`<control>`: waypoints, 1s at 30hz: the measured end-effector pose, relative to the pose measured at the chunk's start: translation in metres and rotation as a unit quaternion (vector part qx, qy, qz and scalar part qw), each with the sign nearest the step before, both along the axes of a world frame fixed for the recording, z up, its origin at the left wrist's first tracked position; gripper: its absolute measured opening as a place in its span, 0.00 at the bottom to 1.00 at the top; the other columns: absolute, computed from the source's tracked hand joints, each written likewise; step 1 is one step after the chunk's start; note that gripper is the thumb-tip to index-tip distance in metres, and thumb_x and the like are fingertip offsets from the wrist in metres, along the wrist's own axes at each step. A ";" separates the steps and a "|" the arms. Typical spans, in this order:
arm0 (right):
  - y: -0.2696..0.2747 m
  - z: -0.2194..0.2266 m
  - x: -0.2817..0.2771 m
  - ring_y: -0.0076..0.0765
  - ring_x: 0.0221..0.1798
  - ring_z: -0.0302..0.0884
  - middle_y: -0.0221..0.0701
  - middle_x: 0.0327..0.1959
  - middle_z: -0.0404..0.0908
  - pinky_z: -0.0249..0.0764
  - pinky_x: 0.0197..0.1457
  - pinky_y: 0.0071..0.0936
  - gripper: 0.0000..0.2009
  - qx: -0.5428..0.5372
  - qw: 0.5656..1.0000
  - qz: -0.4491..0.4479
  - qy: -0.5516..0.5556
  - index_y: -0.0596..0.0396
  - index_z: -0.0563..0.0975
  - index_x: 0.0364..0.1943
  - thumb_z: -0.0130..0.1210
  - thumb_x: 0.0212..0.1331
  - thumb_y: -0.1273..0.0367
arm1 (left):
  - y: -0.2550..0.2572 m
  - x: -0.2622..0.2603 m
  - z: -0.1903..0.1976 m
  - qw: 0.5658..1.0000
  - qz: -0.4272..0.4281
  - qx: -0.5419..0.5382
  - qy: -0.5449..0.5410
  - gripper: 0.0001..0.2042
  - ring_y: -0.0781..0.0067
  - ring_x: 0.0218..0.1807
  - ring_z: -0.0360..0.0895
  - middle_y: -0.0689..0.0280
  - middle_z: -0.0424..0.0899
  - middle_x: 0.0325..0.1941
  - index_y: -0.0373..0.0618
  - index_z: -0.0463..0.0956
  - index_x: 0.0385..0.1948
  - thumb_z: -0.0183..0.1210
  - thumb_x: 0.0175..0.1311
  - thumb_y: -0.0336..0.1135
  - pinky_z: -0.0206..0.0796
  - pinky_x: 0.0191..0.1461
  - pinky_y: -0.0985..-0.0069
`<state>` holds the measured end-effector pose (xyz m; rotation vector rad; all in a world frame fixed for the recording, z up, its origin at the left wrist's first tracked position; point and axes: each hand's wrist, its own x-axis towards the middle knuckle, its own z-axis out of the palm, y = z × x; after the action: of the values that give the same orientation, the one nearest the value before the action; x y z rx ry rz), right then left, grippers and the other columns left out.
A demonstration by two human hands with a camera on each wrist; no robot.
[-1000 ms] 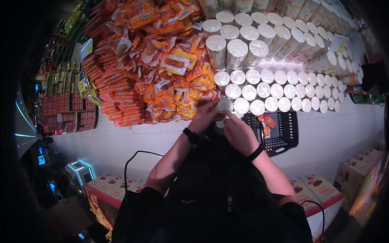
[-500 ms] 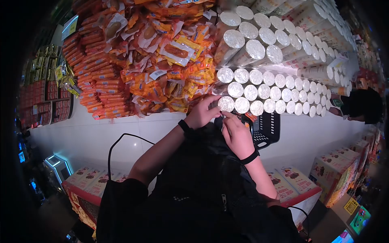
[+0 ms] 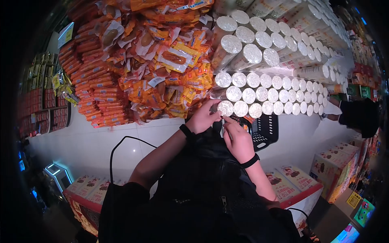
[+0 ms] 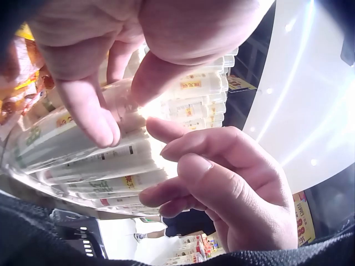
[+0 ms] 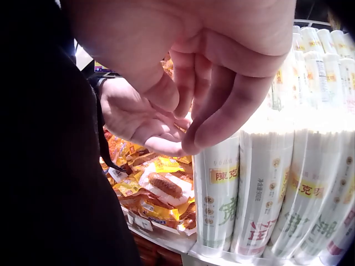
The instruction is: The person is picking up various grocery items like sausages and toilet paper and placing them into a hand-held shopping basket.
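Observation:
Clear-wrapped cylindrical noodle packs (image 5: 266, 188) stand upright in tight rows, their round white tops lit in the head view. My left hand (image 3: 202, 118) holds the top of the front corner noodle pack (image 3: 225, 108), thumb on the near side and fingers on the far side. My right hand (image 3: 239, 139) is just in front of that pack, loosely curled, with the index fingertip right at its near rim. In the left wrist view the right hand's fingers (image 4: 213, 149) are bent beside the lit pack tops and grip nothing visible.
Orange snack packets (image 3: 162, 77) are heaped left of the noodle packs. A dark shopping basket (image 3: 267, 131) with orange packets inside sits below the rows at right. Printed cartons (image 3: 291, 182) stand behind me. Another person (image 3: 358, 117) is at the far right.
The head view has shifted. My right index finger has drawn back from over the corner pack's top to its near rim. My left hand stays around the pack.

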<state>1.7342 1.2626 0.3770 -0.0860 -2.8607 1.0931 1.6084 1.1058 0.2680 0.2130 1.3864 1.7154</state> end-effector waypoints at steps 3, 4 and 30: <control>-0.006 0.001 -0.007 0.55 0.51 0.89 0.43 0.61 0.87 0.86 0.53 0.45 0.08 0.011 1.000 0.011 0.000 0.62 0.82 0.47 0.62 0.65 0.77 | -0.009 -0.002 -0.004 0.999 0.007 -0.009 0.034 0.27 0.71 0.60 0.84 0.57 0.78 0.66 0.38 0.62 0.78 0.59 0.82 0.30 0.84 0.61 0.71; -0.005 0.003 -0.008 0.56 0.51 0.89 0.43 0.62 0.87 0.86 0.53 0.45 0.09 0.022 1.000 0.018 -0.006 0.62 0.82 0.47 0.62 0.65 0.77 | -0.011 -0.004 0.002 0.999 -0.006 -0.001 0.034 0.28 0.71 0.59 0.85 0.58 0.79 0.64 0.37 0.62 0.77 0.61 0.82 0.31 0.84 0.60 0.71; 0.011 -0.012 -0.001 0.46 0.39 0.89 0.37 0.64 0.87 0.86 0.43 0.41 0.09 0.040 0.998 0.044 0.026 0.58 0.82 0.46 0.63 0.63 0.73 | -0.003 -0.001 0.010 0.998 0.042 -0.043 0.015 0.27 0.64 0.61 0.86 0.53 0.77 0.68 0.33 0.66 0.74 0.63 0.77 0.27 0.86 0.59 0.72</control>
<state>1.7332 1.2733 0.3653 0.0737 -2.8823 0.9795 1.6075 1.1027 0.2778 0.1334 1.5070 1.7233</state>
